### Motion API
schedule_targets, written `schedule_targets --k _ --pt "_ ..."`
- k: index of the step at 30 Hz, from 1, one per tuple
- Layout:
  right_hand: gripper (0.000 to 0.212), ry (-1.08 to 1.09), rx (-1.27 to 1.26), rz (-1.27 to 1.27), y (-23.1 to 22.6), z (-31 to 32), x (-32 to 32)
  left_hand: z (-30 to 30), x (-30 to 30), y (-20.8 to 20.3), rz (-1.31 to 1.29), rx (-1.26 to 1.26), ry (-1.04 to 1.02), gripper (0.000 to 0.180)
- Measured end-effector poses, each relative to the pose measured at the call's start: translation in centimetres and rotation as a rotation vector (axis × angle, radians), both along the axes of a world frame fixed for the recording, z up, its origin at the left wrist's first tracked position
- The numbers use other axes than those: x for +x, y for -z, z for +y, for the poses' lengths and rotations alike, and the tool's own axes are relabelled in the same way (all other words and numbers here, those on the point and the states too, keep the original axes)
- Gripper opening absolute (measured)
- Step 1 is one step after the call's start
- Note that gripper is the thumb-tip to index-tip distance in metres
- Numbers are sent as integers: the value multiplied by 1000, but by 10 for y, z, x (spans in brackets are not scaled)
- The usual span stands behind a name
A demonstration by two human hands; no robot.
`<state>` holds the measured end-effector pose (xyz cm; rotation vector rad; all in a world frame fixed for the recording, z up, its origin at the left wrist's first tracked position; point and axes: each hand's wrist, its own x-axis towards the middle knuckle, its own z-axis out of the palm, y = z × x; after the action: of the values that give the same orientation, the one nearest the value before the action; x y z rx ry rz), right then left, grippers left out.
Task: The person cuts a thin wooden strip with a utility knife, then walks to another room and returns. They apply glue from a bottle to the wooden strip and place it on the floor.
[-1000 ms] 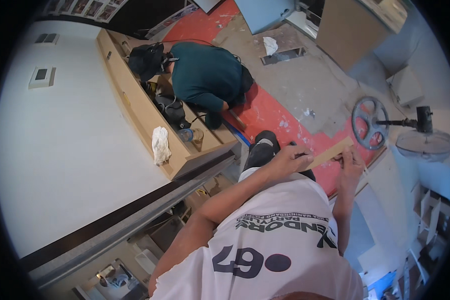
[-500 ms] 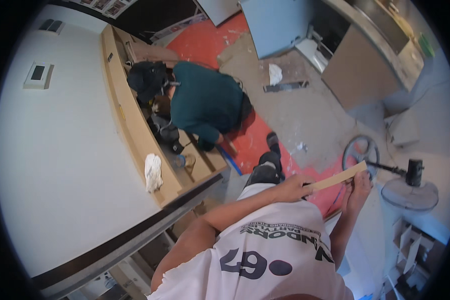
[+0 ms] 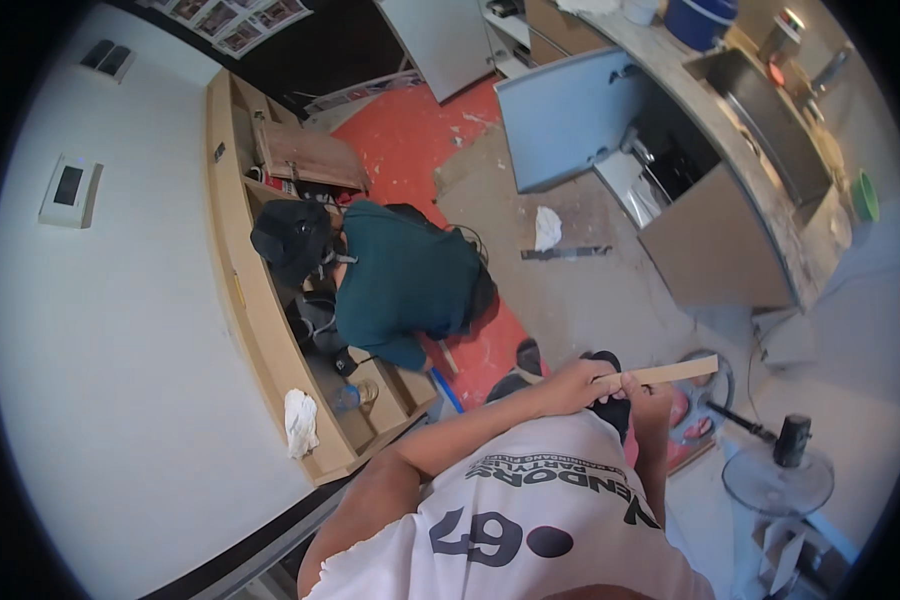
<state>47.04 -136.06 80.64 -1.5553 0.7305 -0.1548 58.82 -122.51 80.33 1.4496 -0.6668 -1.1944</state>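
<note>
In front of my body is a thin, flat tan strip (image 3: 682,371), like a piece of wood edging. My left hand (image 3: 575,386) is closed around its left end. Close beside it, my right hand (image 3: 652,402) has its fingers bent against the strip's underside near that same end; the strip partly hides its grip. The strip's other end sticks out freely to the right, past my right hand.
A person in a dark green top (image 3: 405,285) crouches at a long wooden cabinet (image 3: 260,345) on the left. A white cloth (image 3: 300,423) lies on its edge. A pedestal fan (image 3: 778,478) stands right. An open blue cabinet door (image 3: 560,115) sits below the sink counter (image 3: 705,115).
My right hand has left the strip's far end and come left, beside my left hand. The strip has tilted closer to level. My view has shifted, showing more of the counter.
</note>
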Motion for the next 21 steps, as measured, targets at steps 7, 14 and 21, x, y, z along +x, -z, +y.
schedule_targets --k 7,14,21 --pt "18 -230 -8 55 33 -68 89 -28 58 9 24 239 -180 23" --pt "19 -392 -140 47 10 -166 206 -32 67 24 -12 364 -598 24" --pt "20 -408 -258 16 -7 -248 302 -45 17 38 56 586 -899 28"
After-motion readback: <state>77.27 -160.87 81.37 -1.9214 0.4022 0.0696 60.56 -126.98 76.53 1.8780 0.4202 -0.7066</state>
